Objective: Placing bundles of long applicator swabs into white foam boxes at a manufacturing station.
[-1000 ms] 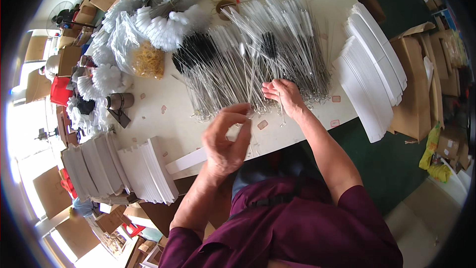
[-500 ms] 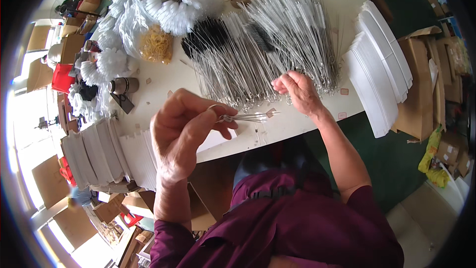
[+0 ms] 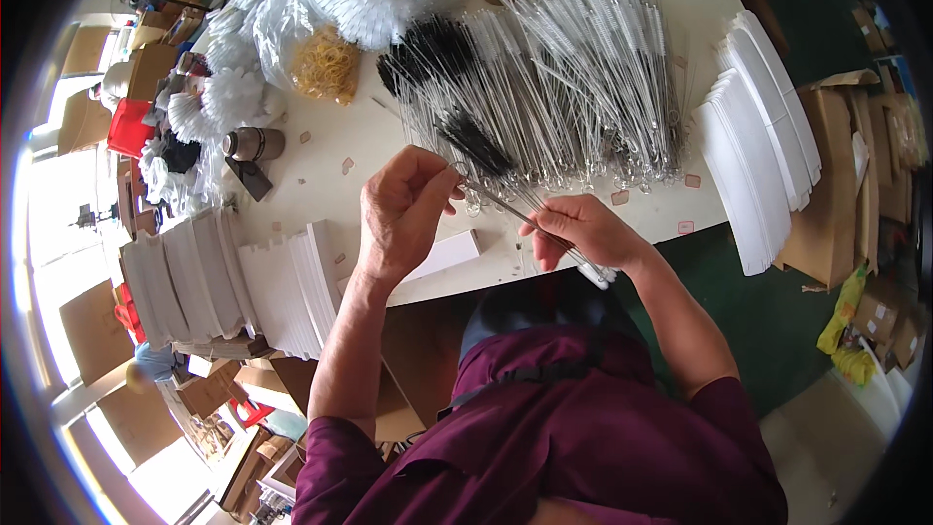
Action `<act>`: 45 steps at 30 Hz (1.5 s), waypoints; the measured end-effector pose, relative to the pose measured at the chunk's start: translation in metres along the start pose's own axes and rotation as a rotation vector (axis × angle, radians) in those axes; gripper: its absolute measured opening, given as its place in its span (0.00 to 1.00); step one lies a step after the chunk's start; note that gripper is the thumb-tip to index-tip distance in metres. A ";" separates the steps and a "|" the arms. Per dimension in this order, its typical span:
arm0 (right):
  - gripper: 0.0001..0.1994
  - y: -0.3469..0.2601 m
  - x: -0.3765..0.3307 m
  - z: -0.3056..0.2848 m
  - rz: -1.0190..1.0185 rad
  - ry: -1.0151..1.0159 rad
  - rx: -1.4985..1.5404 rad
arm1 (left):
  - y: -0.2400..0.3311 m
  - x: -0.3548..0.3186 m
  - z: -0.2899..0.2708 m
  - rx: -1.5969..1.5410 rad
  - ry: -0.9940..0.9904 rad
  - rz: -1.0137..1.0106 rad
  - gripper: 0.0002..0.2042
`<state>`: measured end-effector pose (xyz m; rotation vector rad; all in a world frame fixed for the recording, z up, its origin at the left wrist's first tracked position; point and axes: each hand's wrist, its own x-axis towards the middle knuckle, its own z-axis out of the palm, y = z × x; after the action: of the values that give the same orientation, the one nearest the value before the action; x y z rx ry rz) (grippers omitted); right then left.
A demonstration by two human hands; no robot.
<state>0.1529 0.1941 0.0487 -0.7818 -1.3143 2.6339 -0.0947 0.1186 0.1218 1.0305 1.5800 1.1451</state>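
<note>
My left hand (image 3: 400, 214) pinches the looped wire ends of a thin bundle of wire-handled brushes (image 3: 515, 214) above the table's near edge. My right hand (image 3: 583, 231) grips the same bundle lower down, with the white bristle tips sticking out past the fingers toward me. The bundle runs slanted between both hands. Just behind them lies a wide pile of white bottle brushes (image 3: 583, 78) with some black-bristled ones (image 3: 437, 49) at its left.
The white table (image 3: 321, 151) also carries a bag of rubber bands (image 3: 326, 63), white fluffy brushes (image 3: 369, 0), a small metal can (image 3: 255, 144), and tape rolls at the back. Stacks of white cards (image 3: 758, 156) lie right and left (image 3: 224, 277). Cardboard boxes surround the table.
The left hand has risen from beside the table edge to the pile's front. The right hand has drawn back from the pile, and both now hold one bundle of brushes.
</note>
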 end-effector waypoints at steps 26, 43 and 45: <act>0.19 0.061 -0.019 -0.004 0.009 0.308 -0.473 | -0.091 -0.042 0.017 0.838 -0.127 0.611 0.19; 0.21 0.090 -0.040 -0.023 0.064 0.379 -0.464 | -0.188 -0.121 -0.068 1.154 -0.290 -0.017 0.34; 0.21 0.090 -0.041 -0.023 0.058 0.383 -0.484 | -0.168 -0.118 -0.065 0.964 -0.119 -0.100 0.25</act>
<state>0.2115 0.1421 -0.0154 -1.3186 -1.8364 2.0604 -0.1471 -0.0455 -0.0078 1.5481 2.0902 0.1828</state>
